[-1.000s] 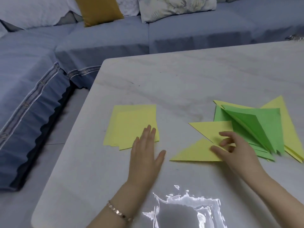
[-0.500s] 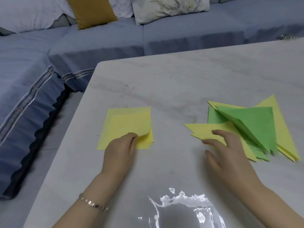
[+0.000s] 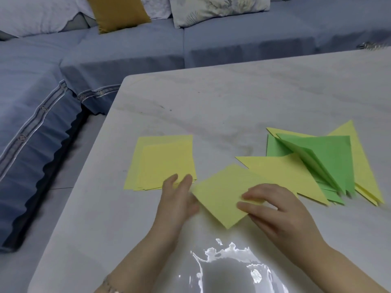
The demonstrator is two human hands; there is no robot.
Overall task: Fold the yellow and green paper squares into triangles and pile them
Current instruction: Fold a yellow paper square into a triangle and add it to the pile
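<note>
here square stack (image 3: 160, 161) and triangle pile (image 3: 330, 157) flank held sheet (image 3: 220, 193) — sofa (image 3: 127, 49) beyond

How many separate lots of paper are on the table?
3. A stack of yellow squares at the left, one loose yellow square in the middle, and the pile of folded triangles at the right. Sheets under the top ones are hidden.

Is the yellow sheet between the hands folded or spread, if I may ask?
Spread: the yellow sheet lies as a flat square, no crease visible; the right hand pinches its corner.
</note>
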